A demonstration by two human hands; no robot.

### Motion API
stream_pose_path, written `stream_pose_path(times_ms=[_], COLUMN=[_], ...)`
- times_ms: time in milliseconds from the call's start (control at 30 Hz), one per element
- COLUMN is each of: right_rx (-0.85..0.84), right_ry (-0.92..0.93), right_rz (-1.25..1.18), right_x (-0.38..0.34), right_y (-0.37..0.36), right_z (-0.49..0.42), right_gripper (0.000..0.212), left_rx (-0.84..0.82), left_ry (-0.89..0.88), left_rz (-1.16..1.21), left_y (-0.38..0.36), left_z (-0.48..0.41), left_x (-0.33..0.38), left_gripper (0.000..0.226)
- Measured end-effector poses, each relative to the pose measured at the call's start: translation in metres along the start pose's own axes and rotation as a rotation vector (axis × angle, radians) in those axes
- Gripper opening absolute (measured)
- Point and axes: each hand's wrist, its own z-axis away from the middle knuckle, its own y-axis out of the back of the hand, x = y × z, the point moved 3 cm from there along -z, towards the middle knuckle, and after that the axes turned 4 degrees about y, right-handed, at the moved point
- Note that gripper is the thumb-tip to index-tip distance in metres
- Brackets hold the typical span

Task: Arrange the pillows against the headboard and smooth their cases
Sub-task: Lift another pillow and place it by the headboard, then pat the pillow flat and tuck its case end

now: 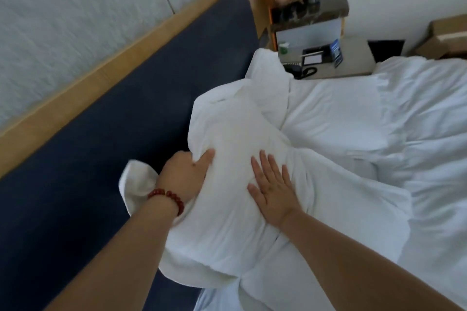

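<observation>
1. Front pillow [227, 209]: white and creased, standing tilted at the head of the bed. Its far edge leans toward the headboard [113, 154], which is dark blue padding under a wooden rail [101, 73]. The pillow itself hides whether they touch.
2. Left hand [185, 171]: grips the pillow's headboard-side edge, thumb on the front face, fingers curled out of sight behind the cloth. There is a red bead bracelet [168, 197] at the wrist, and a loose flap of case [136, 182] hangs just beside it.
3. Right hand [274, 192]: lies flat on the front face, fingers straight and spread, holding nothing.
4. Second pillow [267, 76]: behind the first, one corner up. A third pillow [333, 113] lies flat beside it, with a rumpled duvet [429, 146] further right.
5. Nightstand [358, 58]: carries a telephone [302, 70] and an open shelf unit [308, 15]. The shelf holds dark cup-like items, too blurred to name.
6. Cardboard box [447, 35]: cut off at the right edge, contents not visible.
</observation>
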Motion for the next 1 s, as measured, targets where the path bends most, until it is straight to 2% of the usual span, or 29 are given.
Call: stream_pose_path(times_ms=[133, 300, 433, 533, 600, 633, 733, 833, 1000], right_rx=[-0.068, -0.108, -0.154, 0.005, 0.112, 0.122, 0.122, 0.195, 0.329], right_ry=[0.0, -0.071, -0.159, -0.206, -0.359, -0.481, -0.837, -1.044, -1.359], right_rz=[0.038, 0.014, -0.112, 0.022, 0.11, 0.084, -0.133, -0.302, -0.734], right_x=[0.017, 0.021, 0.012, 0.006, 0.015, 0.025, 0.055, 0.074, 0.1], right_y=[-0.042, -0.046, -0.031, -0.013, -0.006, -0.003, 0.003, 0.008, -0.008], right_z=[-0.004, 0.003, 0.038, 0.088, 0.124, 0.14, 0.176, 0.196, 0.234], right_gripper=[0.065, 0.07, 0.073, 0.07, 0.061, 0.065, 0.089, 0.108, 0.116], left_rx=[-0.064, -0.042, 0.027, 0.062, 0.077, 0.081, 0.066, 0.046, 0.07], left_ry=[0.049, 0.054, 0.008, -0.008, -0.008, -0.003, 0.03, 0.054, 0.045], left_rz=[-0.062, -0.224, -0.323, -0.369, -0.359, -0.351, -0.333, -0.342, -0.385], left_y=[-0.037, -0.063, -0.076, -0.081, -0.082, -0.083, -0.087, -0.093, -0.105], left_z=[0.001, 0.006, 0.012, 0.02, 0.026, 0.029, 0.037, 0.045, 0.061], left_x=[-0.018, -0.015, -0.011, -0.009, -0.008, -0.009, -0.011, -0.008, -0.002], left_gripper=[0.066, 0.107, 0.105, 0.099, 0.095, 0.094, 0.1, 0.103, 0.104])
